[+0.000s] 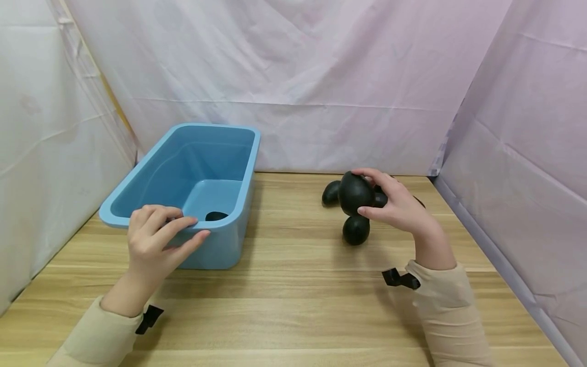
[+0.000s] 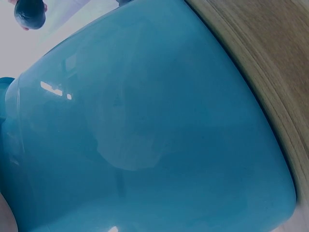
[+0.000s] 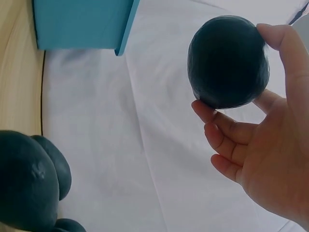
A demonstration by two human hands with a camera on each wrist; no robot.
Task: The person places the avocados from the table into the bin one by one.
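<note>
the left hand (image 1: 156, 239) curls its fingers over the near rim of the blue bin (image 1: 137, 176), with 1 black stone (image 1: 216, 216) inside just beyond. the right hand (image 1: 400, 206) grips a black stone (image 1: 354, 192) aloft; below and behind it lie more stones (image 1: 355, 230) on the wooden table (image 1: 284, 306).

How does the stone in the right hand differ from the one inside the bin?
The held stone is lifted off the table, gripped by the right hand; the stone in the bin lies on the floor of the blue bin, untouched. The held one shows whole; the other is partly hidden by the rim. Both are dark and smooth.
</note>
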